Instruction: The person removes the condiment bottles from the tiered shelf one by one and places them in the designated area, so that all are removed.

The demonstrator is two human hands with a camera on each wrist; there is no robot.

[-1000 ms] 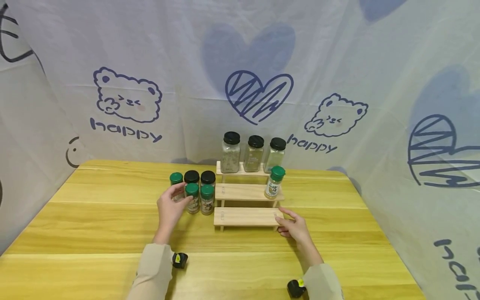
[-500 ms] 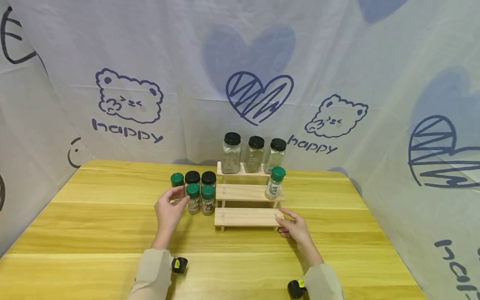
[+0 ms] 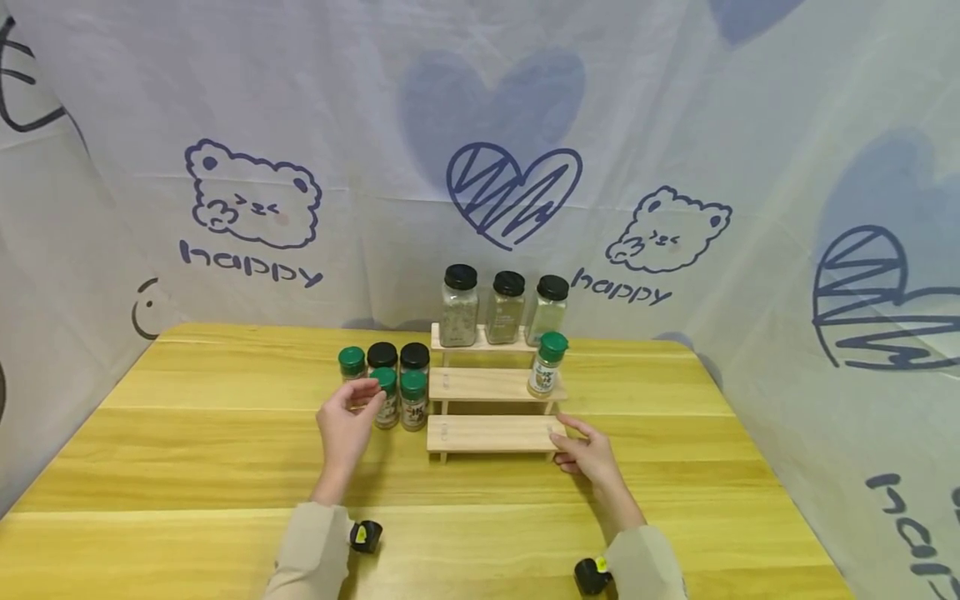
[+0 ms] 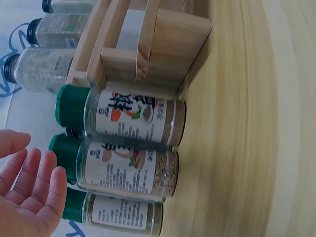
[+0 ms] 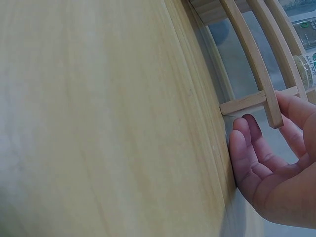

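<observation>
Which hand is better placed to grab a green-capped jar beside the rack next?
Probably the left hand: it is close to the green-capped spice jars, apparently holding nothing. The right hand touches the opposite end of the wooden rack.

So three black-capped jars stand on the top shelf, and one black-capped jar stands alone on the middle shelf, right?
Not quite: the jar on the middle shelf has a green cap, as the head view shows. The rest holds.
</observation>
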